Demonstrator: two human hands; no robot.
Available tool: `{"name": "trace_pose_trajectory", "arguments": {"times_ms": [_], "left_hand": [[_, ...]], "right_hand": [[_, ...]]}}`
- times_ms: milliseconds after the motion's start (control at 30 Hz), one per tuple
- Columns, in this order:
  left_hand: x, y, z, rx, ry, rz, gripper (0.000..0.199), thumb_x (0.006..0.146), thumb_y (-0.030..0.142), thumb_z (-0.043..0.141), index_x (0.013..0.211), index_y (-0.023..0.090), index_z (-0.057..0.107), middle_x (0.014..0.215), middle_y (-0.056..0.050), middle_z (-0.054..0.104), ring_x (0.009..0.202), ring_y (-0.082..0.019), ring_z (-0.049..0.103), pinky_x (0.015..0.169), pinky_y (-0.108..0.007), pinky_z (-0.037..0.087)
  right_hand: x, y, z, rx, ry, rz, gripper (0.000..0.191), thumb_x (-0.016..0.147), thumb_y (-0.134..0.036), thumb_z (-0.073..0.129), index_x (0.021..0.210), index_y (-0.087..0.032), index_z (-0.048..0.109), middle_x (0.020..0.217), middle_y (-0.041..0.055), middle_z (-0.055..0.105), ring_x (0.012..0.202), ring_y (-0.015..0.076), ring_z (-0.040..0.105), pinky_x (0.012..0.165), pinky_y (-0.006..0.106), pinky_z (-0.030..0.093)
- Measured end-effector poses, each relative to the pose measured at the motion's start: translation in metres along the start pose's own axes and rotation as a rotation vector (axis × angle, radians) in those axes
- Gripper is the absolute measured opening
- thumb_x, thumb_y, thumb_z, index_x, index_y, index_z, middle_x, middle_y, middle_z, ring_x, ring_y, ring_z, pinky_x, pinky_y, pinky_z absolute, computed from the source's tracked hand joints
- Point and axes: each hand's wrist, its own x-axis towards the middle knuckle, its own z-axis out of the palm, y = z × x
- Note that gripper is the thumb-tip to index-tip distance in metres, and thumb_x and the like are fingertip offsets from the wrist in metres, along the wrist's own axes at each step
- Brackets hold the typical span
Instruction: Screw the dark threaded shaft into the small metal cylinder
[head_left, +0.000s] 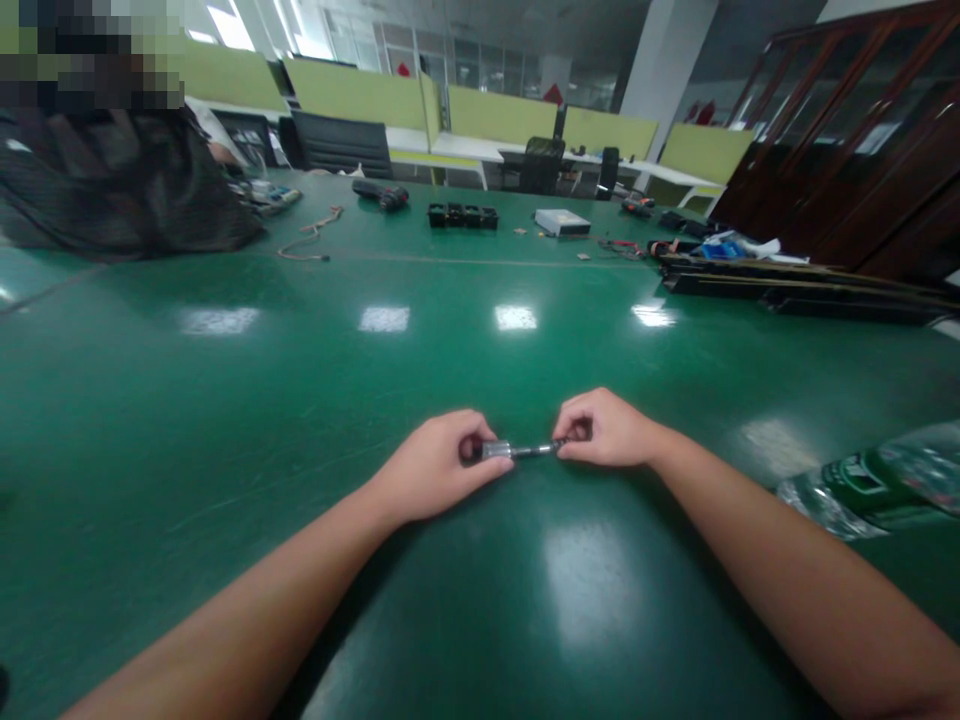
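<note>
A small screwdriver with a clear, shiny handle and a thin metal shaft lies level between my two hands, just over the green table. My left hand is closed around the handle, thumb and forefinger pinching it. At the other end, my right hand pinches the tip of the shaft between thumb and fingertips. A small dark piece shows at those fingertips, too small to name. The palm-side fingers of both hands are partly hidden.
To the right lies a plastic bottle with a green label. Along the far side are a dark bag, a cable, a black slotted block, a grey box and long dark strips.
</note>
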Motion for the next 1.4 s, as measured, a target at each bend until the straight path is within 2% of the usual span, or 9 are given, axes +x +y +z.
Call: {"name": "trace_pose_trajectory", "arguments": {"times_ms": [267,400,433,500,533,633,933,1133,1400], "left_hand": [[0.001,0.000,0.000,0.025,0.005,0.002,0.031,0.085,0.050,0.065,0.088,0.019,0.068,0.076,-0.001,0.063,0.068,-0.017,0.057,0.061,-0.027,0.039],[0.001,-0.001,0.000,0.016,0.005,0.006,0.031,0.085,0.050,0.065,0.087,0.019,0.067,0.076,-0.001,0.064,0.068,-0.017,0.058,0.061,-0.027,0.039],[0.001,-0.002,0.000,0.015,0.007,0.007,0.031,0.085,0.050,0.065,0.087,0.019,0.066,0.076,-0.001,0.064,0.067,-0.017,0.058,0.061,-0.026,0.040],[0.001,-0.002,0.000,0.005,-0.001,0.022,0.029,0.085,0.048,0.066,0.087,0.019,0.066,0.076,0.000,0.063,0.069,-0.016,0.058,0.062,-0.026,0.040],[0.001,-0.002,0.000,0.000,-0.002,0.020,0.029,0.085,0.048,0.066,0.087,0.019,0.066,0.076,0.000,0.063,0.069,-0.017,0.059,0.062,-0.026,0.041],[0.001,-0.001,0.000,0.002,-0.008,0.020,0.029,0.085,0.048,0.065,0.088,0.019,0.066,0.076,0.000,0.063,0.069,-0.017,0.058,0.062,-0.026,0.040],[0.001,0.000,-0.003,-0.020,-0.012,0.010,0.029,0.085,0.048,0.065,0.087,0.019,0.067,0.076,0.000,0.063,0.069,-0.017,0.059,0.062,-0.026,0.040],[-0.002,0.000,-0.003,-0.041,0.005,0.019,0.024,0.085,0.044,0.067,0.089,0.020,0.066,0.078,0.000,0.064,0.071,-0.017,0.060,0.065,-0.026,0.043],[-0.003,0.000,-0.004,-0.039,-0.016,0.004,0.025,0.085,0.043,0.068,0.090,0.019,0.066,0.080,0.000,0.063,0.073,-0.017,0.060,0.065,-0.026,0.042]], "right_hand": [[0.002,-0.006,0.003,0.026,0.002,-0.010,0.009,0.072,-0.022,0.075,0.078,-0.015,0.074,0.069,0.0011,0.066,0.060,0.0114,0.057,0.057,0.023,0.044],[0.004,-0.015,0.014,0.014,0.041,-0.043,0.008,0.073,-0.021,0.074,0.079,-0.015,0.074,0.070,0.0013,0.066,0.060,0.0115,0.058,0.058,0.023,0.045],[0.004,-0.018,0.018,0.014,0.076,-0.051,0.010,0.073,-0.019,0.073,0.083,-0.016,0.075,0.072,0.0015,0.067,0.062,0.0119,0.059,0.059,0.023,0.046],[0.004,-0.024,0.026,0.054,0.144,-0.071,0.033,0.072,-0.016,0.072,0.105,-0.018,0.072,0.081,0.0015,0.071,0.069,0.0132,0.062,0.068,0.025,0.050],[0.004,-0.027,0.029,0.106,0.128,-0.090,0.043,0.072,-0.014,0.072,0.115,-0.019,0.069,0.091,0.0025,0.073,0.075,0.0143,0.064,0.074,0.027,0.052],[0.004,-0.031,0.034,0.159,0.082,-0.131,0.052,0.071,-0.014,0.072,0.122,-0.020,0.065,0.101,0.0040,0.073,0.085,0.0169,0.067,0.082,0.030,0.054],[0.008,-0.025,0.029,0.138,0.091,-0.172,0.049,0.067,-0.012,0.075,0.115,-0.017,0.067,0.106,0.0074,0.071,0.090,0.0188,0.066,0.085,0.033,0.053],[0.008,-0.027,0.030,0.177,0.096,-0.092,0.046,0.068,-0.012,0.074,0.113,-0.019,0.068,0.102,0.0058,0.071,0.089,0.0186,0.065,0.084,0.033,0.053],[0.011,-0.023,0.033,0.203,0.100,-0.097,0.049,0.067,-0.005,0.062,0.114,-0.017,0.068,0.102,0.0068,0.072,0.088,0.0181,0.065,0.081,0.032,0.053]]}}
